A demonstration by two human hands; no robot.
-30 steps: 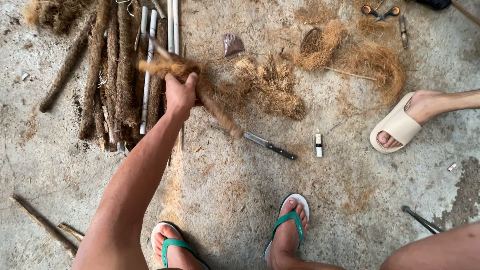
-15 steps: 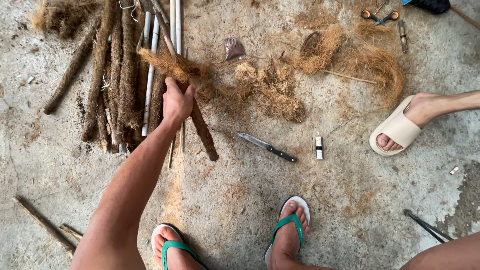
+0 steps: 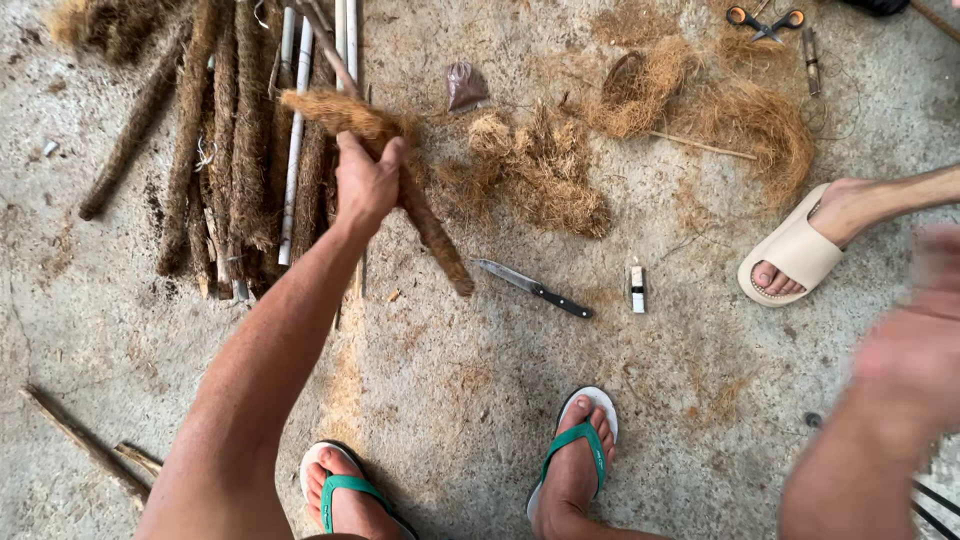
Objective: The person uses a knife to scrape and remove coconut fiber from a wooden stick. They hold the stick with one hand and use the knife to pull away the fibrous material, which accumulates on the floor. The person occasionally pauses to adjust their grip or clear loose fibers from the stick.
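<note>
The long brown stick wrapped in coconut fibre [image 3: 400, 175] sat in my left hand [image 3: 365, 185], fingers curled tight round its middle. Its frayed end rose up and to the left of the fist; its dark lower end slanted down to the right, above the concrete floor [image 3: 150, 330]. My right hand [image 3: 915, 345] came in at the right edge, well apart from the stick, too blurred for me to tell whether it was spread or closed, and I saw nothing in it.

Just left of the left hand lay a row of fibre-wrapped sticks and pale poles [image 3: 240, 150]. To its right sat a loose heap of tan fibre [image 3: 540, 175], and below that, near the stick's lower tip, a black-handled knife [image 3: 533, 288] and a small white lighter [image 3: 637, 288]. Further right, another person's foot in a cream slide sandal [image 3: 795, 250] rested on the floor. Orange-handled scissors [image 3: 765, 20] lay at the far top right. Below, my 2 feet wore green flip-flops [image 3: 575, 440].
</note>
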